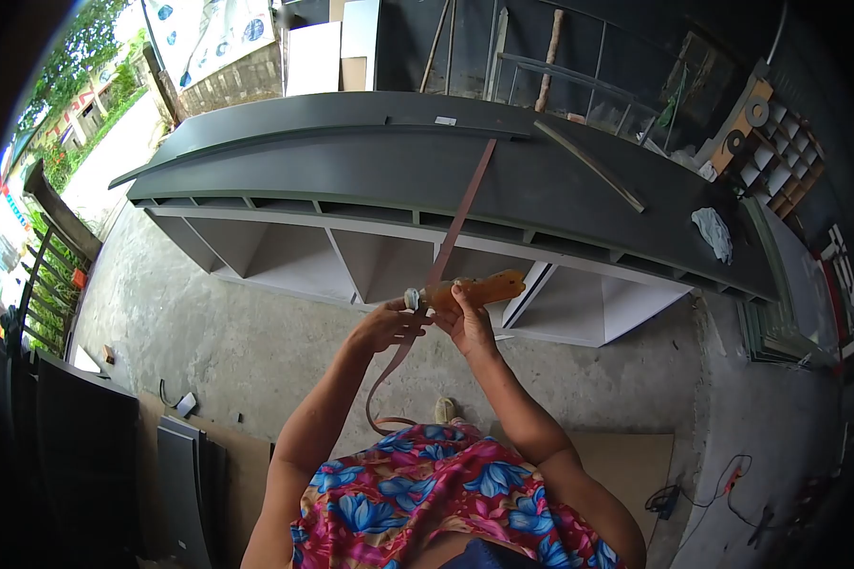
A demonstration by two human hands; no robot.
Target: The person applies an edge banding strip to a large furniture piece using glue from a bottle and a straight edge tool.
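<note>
My right hand (pixel 469 327) grips a clear plastic bottle (pixel 484 289) of amber liquid, its thumb on top. The bottle lies nearly level, with its pale neck end (pixel 412 299) to the left. Just below that neck is my left hand (pixel 385 325), its fingers closed around a long brown strip (pixel 463 211). From the dark panel top the strip slants down to my hands, then hangs and curls near my clothing. Behind the bottle stands a long cabinet (pixel 285 248) with a dark top and white open compartments. The bottle hides part of the strip.
On the dark top (pixel 351 171) lie a long dark trim piece (pixel 285 138), a thin wooden stick (pixel 593 169) and a crumpled plastic bag (pixel 712 234). Dark boards (pixel 185 484) stand at the lower left. A power cord (pixel 721 493) runs over the floor at right.
</note>
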